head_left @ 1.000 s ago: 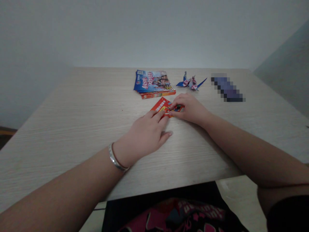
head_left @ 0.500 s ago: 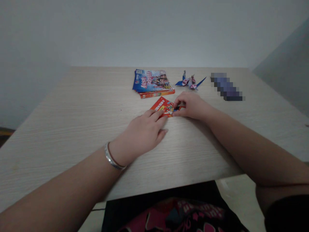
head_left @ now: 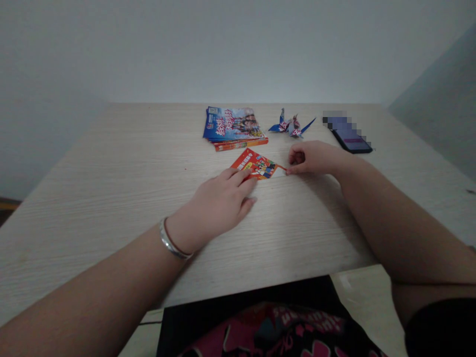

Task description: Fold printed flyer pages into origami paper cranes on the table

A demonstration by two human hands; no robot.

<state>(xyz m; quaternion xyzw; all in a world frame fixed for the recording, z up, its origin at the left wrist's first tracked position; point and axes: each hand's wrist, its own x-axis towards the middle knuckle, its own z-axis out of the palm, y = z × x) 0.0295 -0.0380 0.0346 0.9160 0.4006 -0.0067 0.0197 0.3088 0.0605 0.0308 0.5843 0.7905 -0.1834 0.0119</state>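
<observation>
A small sheet of red printed paper [head_left: 265,167] with cartoon figures lies on the table, folded to a point on its right side. My left hand [head_left: 225,201] rests on its left part, fingers stretched out and flat. At the paper's narrow right tip is my right hand [head_left: 310,158], its thumb against the tip and its other fingers curled in above. A pale strip shows along the paper's lower right edge. The left end of the sheet is hidden under my left fingers.
A stack of blue and orange printed leaflets [head_left: 236,124] lies behind the paper. Folded paper cranes [head_left: 292,126] stand to the right of the stack. Farther right is a dark phone [head_left: 349,135], partly pixelated. The pale wooden table [head_left: 111,173] meets a wall at the back.
My right hand has moved a little to the right, uncovering the paper's right side and its pointed tip. My left hand stays in place on the paper.
</observation>
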